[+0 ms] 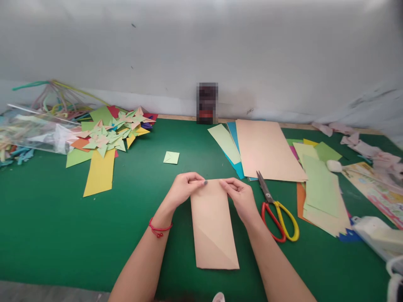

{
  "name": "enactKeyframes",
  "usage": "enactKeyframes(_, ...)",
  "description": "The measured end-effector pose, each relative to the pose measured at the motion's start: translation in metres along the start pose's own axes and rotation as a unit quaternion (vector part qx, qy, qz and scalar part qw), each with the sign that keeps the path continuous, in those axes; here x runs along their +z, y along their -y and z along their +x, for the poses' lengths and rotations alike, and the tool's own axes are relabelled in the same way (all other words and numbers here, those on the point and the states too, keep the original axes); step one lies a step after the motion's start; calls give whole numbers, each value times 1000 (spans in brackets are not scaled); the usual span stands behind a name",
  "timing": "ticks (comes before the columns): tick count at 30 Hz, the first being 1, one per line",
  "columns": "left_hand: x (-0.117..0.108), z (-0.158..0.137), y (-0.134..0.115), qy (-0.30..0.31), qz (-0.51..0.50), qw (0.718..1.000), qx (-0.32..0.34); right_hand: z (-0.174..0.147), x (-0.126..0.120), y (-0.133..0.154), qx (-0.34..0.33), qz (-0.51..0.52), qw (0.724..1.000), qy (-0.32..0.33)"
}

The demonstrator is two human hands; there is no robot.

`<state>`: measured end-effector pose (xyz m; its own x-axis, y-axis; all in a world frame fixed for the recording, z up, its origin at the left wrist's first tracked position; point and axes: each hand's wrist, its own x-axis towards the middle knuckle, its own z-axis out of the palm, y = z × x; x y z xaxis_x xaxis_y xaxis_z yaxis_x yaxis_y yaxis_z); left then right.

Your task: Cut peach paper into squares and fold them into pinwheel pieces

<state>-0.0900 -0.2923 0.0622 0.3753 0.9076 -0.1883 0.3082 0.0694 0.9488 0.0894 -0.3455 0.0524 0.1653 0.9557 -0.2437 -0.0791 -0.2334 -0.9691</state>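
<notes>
A peach-coloured sheet of paper (212,226), long and narrow with a diagonal crease across its lower half, lies before me on the green table. My left hand (189,188) pinches its far left corner between thumb and fingers. At the far right corner, my right hand (239,195) grips the same sheet, thumb on top. Beyond my left hand rests a small folded pale green paper square (171,157). Scissors (273,209) with one red and one yellow handle lie just right of my right hand, blades pointing away and partly open.
Folded paper stars (110,134) and a yellow strip (100,172) lie at the left, near a clear plastic bag (37,130). Large peach sheets (267,147) are stacked behind the scissors. Pale green papers (321,184) spread rightward. A pixelated dark object (207,102) stands against the wall.
</notes>
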Motion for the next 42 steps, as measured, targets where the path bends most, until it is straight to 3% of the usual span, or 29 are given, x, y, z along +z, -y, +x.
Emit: enactKeyframes(42,2,1,1,-7,-13,1000,0,2,0,-4,-7,25,1000,-5)
